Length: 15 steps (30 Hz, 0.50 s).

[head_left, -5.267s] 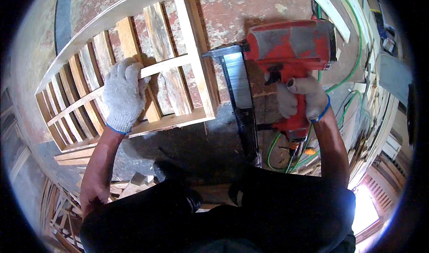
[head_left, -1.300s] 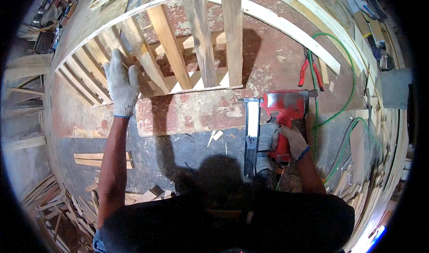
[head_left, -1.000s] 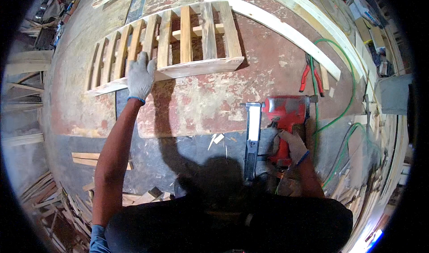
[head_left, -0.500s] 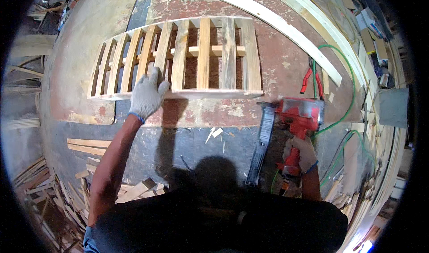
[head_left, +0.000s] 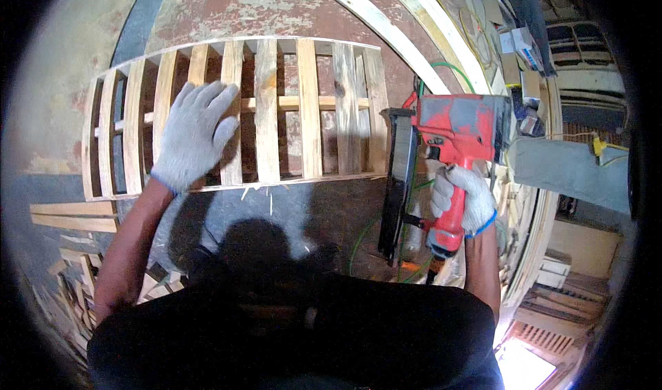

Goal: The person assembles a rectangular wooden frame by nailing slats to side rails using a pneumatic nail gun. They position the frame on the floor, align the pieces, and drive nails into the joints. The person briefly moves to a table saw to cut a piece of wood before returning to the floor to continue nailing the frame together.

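A slatted wooden pallet [head_left: 267, 114] lies in front of me, its light slats spaced apart over a crosswise board. My left hand [head_left: 195, 135], in a white knit glove, is open with fingers stretched across the slats left of the middle. In my right hand [head_left: 474, 200], also gloved, is a red and black nail gun [head_left: 452, 124], gripped by its handle. The gun is held up beside the pallet's right end, its long dark magazine nearest the slats. My fingers wrap round the handle below the trigger.
Long pale boards [head_left: 376, 21] lie beyond the pallet to the right. A green hose [head_left: 455, 73] runs near them and below the gun. Two wood strips [head_left: 74, 216] and scrap pieces [head_left: 86, 266] lie at the near left. A grey panel [head_left: 572, 173] stands at right.
The nail gun has come up and nearer in my right hand. My left hand has moved from the pallet's near edge further onto the slats. The near edge now overlaps the dark floor.
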Each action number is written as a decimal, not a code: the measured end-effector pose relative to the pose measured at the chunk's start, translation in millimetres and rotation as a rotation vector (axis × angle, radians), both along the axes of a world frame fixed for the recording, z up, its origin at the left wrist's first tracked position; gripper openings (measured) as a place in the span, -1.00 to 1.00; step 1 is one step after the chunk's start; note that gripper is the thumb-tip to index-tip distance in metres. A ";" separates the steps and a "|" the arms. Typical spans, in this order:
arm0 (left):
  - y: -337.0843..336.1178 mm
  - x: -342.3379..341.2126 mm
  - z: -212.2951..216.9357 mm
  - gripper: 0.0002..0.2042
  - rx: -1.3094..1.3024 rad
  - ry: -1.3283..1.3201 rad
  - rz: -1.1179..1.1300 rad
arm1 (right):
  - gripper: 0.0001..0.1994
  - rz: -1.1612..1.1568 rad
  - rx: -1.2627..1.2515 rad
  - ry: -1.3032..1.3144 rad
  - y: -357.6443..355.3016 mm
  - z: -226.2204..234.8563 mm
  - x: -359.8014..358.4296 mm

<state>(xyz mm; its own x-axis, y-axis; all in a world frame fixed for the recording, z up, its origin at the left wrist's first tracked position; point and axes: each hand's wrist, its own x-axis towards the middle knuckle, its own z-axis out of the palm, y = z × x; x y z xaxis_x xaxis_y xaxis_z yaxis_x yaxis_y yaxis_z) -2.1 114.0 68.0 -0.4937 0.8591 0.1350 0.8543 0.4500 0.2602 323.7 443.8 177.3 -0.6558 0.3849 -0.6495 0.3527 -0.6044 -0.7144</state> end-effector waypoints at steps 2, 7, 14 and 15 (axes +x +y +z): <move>6.0 -1.3 -25.0 -0.47 -0.069 -0.001 0.014 | -0.76 0.034 0.079 -0.043 -4.0 11.1 -22.8; 6.8 -0.9 -42.2 -0.46 -0.099 0.032 0.032 | -0.85 0.127 0.116 -0.107 2.7 11.6 -48.6; 8.4 1.0 -38.4 -0.46 -0.131 0.021 0.048 | -0.80 0.160 0.068 -0.155 11.3 10.0 -60.9; 8.0 0.8 -39.0 -0.46 -0.130 0.023 0.048 | -0.80 0.165 0.072 -0.155 12.4 9.5 -61.9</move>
<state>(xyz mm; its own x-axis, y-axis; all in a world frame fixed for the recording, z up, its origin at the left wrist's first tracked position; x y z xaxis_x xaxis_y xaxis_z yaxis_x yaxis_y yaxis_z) -1.3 122.0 29.0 -0.5330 0.8454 0.0359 0.8359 0.5195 0.1773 261.9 456.2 186.8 -0.6081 0.3299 -0.7220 0.5516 -0.4785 -0.6832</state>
